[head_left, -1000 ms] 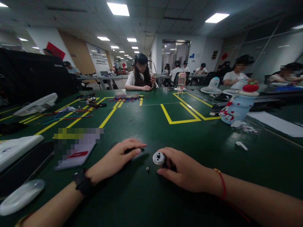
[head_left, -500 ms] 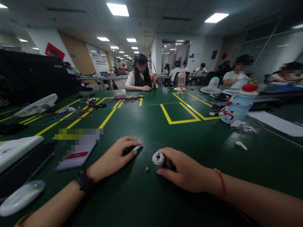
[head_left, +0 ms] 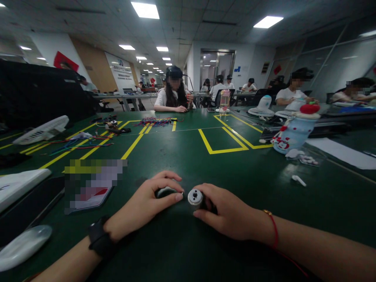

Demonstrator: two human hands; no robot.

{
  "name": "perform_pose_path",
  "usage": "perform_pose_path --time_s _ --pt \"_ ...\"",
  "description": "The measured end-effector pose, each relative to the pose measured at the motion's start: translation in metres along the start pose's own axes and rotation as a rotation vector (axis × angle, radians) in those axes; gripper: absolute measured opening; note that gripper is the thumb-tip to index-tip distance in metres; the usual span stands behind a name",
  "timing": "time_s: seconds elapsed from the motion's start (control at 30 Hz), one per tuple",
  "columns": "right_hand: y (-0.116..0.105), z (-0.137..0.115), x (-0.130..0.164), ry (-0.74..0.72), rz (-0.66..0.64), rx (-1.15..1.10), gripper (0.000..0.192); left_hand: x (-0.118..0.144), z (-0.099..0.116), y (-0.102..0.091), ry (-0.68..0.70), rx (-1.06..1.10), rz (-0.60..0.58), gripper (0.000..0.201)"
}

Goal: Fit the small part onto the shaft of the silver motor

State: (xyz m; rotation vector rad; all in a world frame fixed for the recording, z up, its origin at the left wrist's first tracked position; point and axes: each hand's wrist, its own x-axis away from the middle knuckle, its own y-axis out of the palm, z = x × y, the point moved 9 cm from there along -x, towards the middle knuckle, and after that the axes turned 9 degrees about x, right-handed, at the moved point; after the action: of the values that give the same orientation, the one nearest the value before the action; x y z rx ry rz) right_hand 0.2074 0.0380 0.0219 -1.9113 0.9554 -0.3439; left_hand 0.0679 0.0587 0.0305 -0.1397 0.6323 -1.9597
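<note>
My right hand (head_left: 227, 209) wraps round a metal cylinder (head_left: 195, 196) that looks like a small motor. Its round end face, with a few dark holes, points up, and dark casing shows between my fingers. Just left of it, my left hand (head_left: 160, 194) pinches a small metal piece (head_left: 182, 193) with a hole, between thumb and index fingertip, close to the cylinder but apart from it. A pale curved thing (head_left: 165, 191) shows beneath the left fingers; what it is I cannot make out.
On the left lie a phone (head_left: 96, 196), a white mouse (head_left: 26, 246) and a white fan (head_left: 42, 131). Bundled wires (head_left: 157, 122) lie farther back. A blue bottle (head_left: 292, 131) and a white earbud (head_left: 299, 180) are on the right. A person (head_left: 173, 94) sits opposite.
My left hand has moved right and picked up the small metal piece, which lay on the table beside the cylinder. The right hand and cylinder have barely moved.
</note>
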Motion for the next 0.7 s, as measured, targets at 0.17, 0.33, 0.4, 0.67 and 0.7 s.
perform_pose_path --time_s 0.17,0.33,0.4,0.67,0.7 --pt "-0.001 -0.006 -0.001 -0.042 0.028 0.024 0.021 0.000 0.021 -0.002 0.093 0.005 0.136 0.014" --pt "-0.002 -0.007 -0.002 -0.066 0.046 0.041 0.021 0.001 0.037 0.012 0.166 -0.119 0.103 0.019" --pt "-0.002 -0.008 -0.002 -0.068 0.047 0.046 0.023 0.001 0.038 0.013 0.165 -0.118 0.096 0.018" --pt "-0.002 -0.008 -0.002 -0.058 0.045 0.051 0.020 0.000 0.032 0.007 0.101 0.026 0.143 0.014" --pt "-0.002 -0.008 -0.002 -0.062 0.048 0.055 0.020 0.000 0.032 0.009 0.100 0.019 0.127 0.014"
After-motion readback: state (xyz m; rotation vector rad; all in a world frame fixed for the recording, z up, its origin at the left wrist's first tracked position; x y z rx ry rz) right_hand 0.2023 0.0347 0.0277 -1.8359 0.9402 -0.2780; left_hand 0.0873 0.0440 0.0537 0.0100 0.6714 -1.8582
